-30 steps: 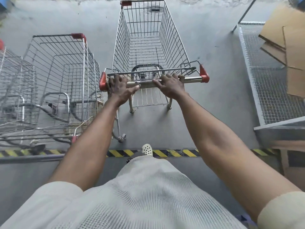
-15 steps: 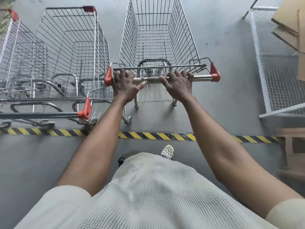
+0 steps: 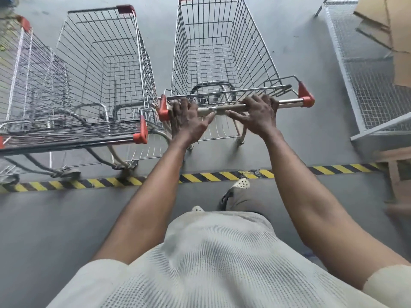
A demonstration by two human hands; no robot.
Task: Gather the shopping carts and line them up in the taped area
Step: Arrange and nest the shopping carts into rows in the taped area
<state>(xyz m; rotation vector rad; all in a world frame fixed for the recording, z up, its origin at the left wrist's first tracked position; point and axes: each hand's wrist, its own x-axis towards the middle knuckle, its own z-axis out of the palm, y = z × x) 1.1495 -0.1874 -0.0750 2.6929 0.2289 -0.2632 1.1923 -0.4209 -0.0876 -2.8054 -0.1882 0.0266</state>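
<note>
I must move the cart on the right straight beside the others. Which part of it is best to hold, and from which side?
Grip the handle bar of the cart from the striped tape side, hands apart. It is round, level and spans the basket's width; the left hand and right hand wrap it so.

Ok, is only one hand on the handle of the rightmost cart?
No, the left hand and the right hand both grip the handle of the shopping cart, fingers curled over the bar.

A mesh rack stands on the grey floor at right, with cardboard lying on it. Nearer, beside its corner, sits a blurred wooden frame.
</note>
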